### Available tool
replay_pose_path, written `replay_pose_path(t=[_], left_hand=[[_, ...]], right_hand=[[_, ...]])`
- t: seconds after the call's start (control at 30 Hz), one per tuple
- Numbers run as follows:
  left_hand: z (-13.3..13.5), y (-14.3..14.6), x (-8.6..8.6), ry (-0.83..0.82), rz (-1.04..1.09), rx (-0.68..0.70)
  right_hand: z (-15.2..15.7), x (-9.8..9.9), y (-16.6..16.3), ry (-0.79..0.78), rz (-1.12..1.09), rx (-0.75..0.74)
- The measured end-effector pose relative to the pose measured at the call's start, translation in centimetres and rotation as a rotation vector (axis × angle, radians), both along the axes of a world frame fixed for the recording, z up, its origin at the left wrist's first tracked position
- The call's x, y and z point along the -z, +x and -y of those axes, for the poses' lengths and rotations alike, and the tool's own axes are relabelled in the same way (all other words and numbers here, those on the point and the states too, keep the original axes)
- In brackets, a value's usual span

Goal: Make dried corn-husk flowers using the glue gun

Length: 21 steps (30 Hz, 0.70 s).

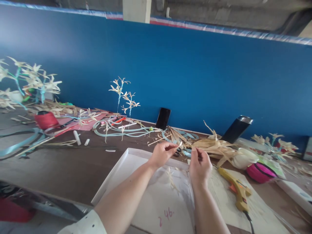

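Note:
Over the white box lid (107, 177), my left hand (162, 154) pinches a small pale strip (179, 145) that looks like dried husk. My right hand (200, 164) is a little apart to the right, thumb and fingers closed together; anything between them is too small to make out. Pale husk scraps (172, 178) lie in the lid under my hands. Just beyond my fingers is a heap of dried husks (207, 143), with dark scissor-like handles (177, 152) partly hidden by my left hand.
A yellow glue gun (235, 188) lies on paper at right, near a pink tape roll (260, 172) and a dark flask (237, 129). A phone (163, 118) leans on the blue wall. Husk flowers (130, 102) stand behind; red thread (46, 120) is at left.

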<state>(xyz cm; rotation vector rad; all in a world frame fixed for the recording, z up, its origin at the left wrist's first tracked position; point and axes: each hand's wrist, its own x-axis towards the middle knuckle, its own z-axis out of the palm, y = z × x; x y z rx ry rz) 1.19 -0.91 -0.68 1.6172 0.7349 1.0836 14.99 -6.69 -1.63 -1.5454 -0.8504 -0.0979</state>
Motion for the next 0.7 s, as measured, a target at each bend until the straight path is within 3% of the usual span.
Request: replay_pose_path(t=[0.17, 0.4, 0.6, 0.7], left_hand=[[-0.6, -1.1, -0.7, -0.073, -0.117, 0.149], [-2.1, -3.2, -0.7, -0.102, -0.387, 0.456], [-2.1, -3.4, -0.7, 0.067, -0.469, 0.351], [-2.0, -3.2, -0.8, 0.084, -0.432, 0.245]], right_hand=[[-0.4, 0.6, 1.0, 0.019, -0.123, 0.036], [-1.3, 1.1, 1.3, 0.226, -0.312, -0.048], [-0.9, -0.1, 0.1, 0.315, -0.441, -0.187], [-0.7, -0.3, -0.3, 0.315, -0.539, -0.36]])
